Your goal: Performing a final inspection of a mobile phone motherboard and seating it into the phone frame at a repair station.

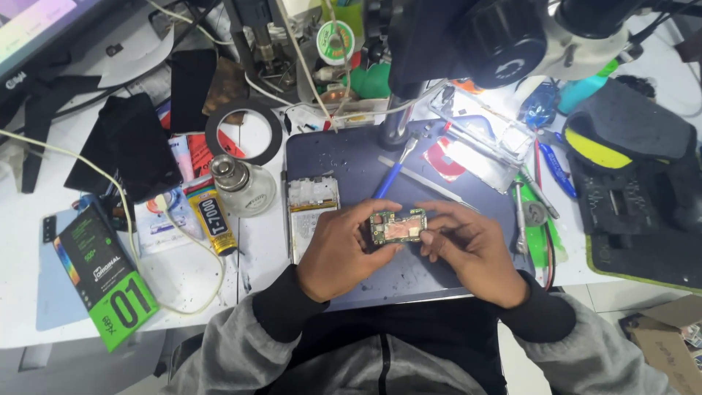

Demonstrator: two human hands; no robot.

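Two hands: both are low over the dark work mat, close together, each gripping one end of a small green circuit board.
Left hand: it comes up from a grey sleeve with a black cuff. The back of the hand faces up. The fingers curl in and pinch the left end of the board.
Right hand: it comes in from the other side, wrist bent a little. The fingers are bent and close together, holding the right end of the board.
Circuit board: it sits between the two hands, flat side up, above the near part of the mat. A coppery patch shows in its middle.
Opened phone: it lies on the mat, just beside the left hand.
Blue-handled tool: it lies on the mat, just behind the board.
Glue tube: it lies on the white table, left of the mat.
Microscope: it hangs over the far part of the mat.
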